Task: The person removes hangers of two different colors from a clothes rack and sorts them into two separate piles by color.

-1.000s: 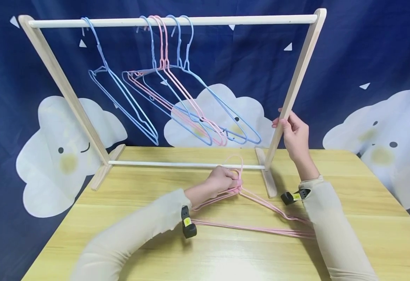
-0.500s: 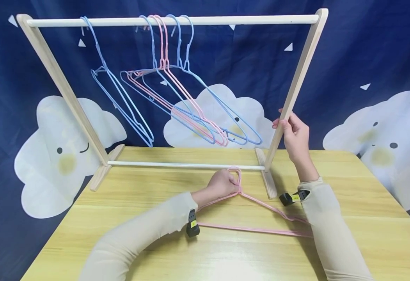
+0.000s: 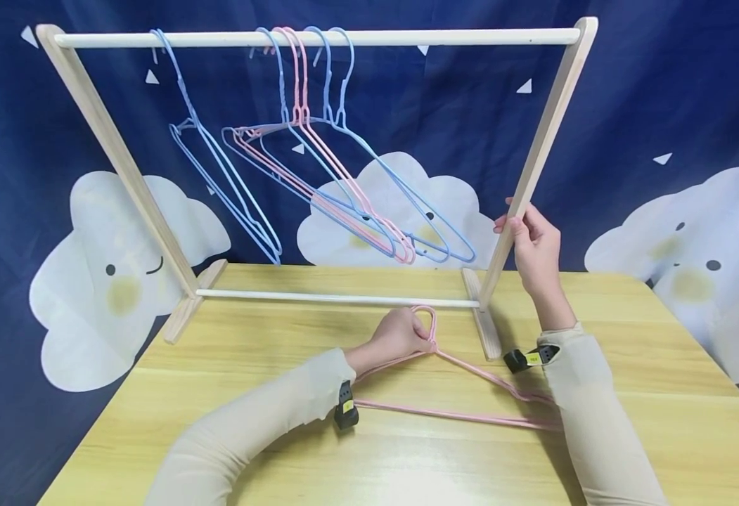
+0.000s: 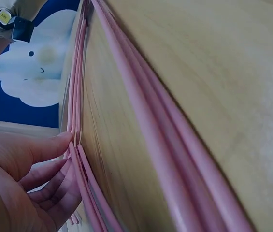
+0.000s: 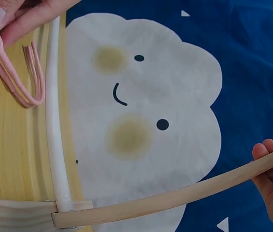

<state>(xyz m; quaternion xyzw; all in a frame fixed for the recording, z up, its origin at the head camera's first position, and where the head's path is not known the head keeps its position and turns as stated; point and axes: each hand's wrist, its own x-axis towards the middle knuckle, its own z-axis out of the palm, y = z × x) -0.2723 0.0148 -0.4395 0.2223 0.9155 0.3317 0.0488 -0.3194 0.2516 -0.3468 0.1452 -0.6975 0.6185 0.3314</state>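
Note:
In the head view my left hand pinches a bundle of pink wire hangers at the neck, just below the hooks. The bundle is low over the table, with its hooks near the rack's lower bar. The left wrist view shows thumb and fingers at the neck and several pink wires running side by side. My right hand grips the rack's right wooden upright, thumb on the front and fingers behind. In the right wrist view the pink hooks lie together beside the white lower bar.
From the rack's white top rod hang blue hangers at the left and a mixed group of blue and pink hangers near the middle. The rack's feet stand on the wooden table. Behind is a blue cloud-print curtain.
The pink hangers have drawn together: one hook that stood higher has dropped in line with the others. My left hand has shifted slightly right. The right hand keeps its hold on the upright.

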